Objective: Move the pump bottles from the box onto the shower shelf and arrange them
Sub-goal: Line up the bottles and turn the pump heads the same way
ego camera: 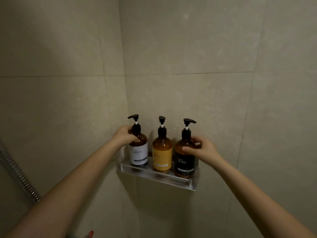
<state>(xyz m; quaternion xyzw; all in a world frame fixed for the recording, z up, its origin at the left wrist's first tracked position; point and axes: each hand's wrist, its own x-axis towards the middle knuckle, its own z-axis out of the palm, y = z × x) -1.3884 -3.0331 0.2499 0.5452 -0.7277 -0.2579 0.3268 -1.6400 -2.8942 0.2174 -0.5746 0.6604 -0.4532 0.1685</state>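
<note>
Three amber pump bottles stand upright in a row on the metal shower shelf (147, 172) in the tiled corner. The white-label bottle (138, 152) is at the left, the yellow-label bottle (162, 155) in the middle, the black-label bottle (185, 160) at the right. My left hand (123, 135) grips the shoulder of the white-label bottle. My right hand (202, 149) holds the shoulder of the black-label bottle, thumb across its front. The box is out of sight.
A ribbed metal shower hose (15, 170) runs down the left wall. Beige tiled walls meet in the corner behind the shelf. A small red object (91, 234) shows at the bottom edge.
</note>
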